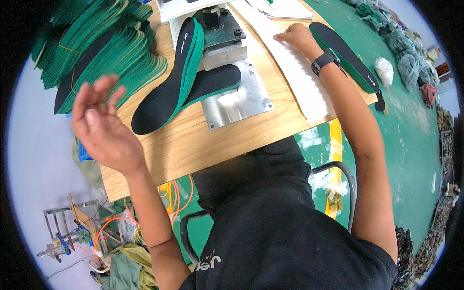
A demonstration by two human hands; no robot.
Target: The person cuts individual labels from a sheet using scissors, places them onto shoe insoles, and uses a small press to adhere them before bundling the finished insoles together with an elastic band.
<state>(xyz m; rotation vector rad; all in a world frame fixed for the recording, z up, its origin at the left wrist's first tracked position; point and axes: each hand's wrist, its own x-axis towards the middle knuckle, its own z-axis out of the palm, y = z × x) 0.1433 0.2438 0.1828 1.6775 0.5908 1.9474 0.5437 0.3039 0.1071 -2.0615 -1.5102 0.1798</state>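
My left hand (99, 123) is raised above the left part of the wooden table (193, 145), palm up, fingers spread, holding nothing. Just right of it a stack of black and green shoe insoles (169, 82) leans on edge against a small press (220, 29). One insole (212, 82) lies flat under the press on a metal base plate (241, 104). My right hand (297, 37), with a dark watch on the wrist, rests fingers down on a long white strip (302, 79). Another insole pile (345, 55) lies right of that hand.
A large heap of bundled green and black insoles (96, 48) fills the table's left back corner. White sheets (280, 7) lie at the back. The floor to the right is green, with bags of scraps (411, 58) along its edge. Orange cables and a metal frame (72, 232) sit lower left.
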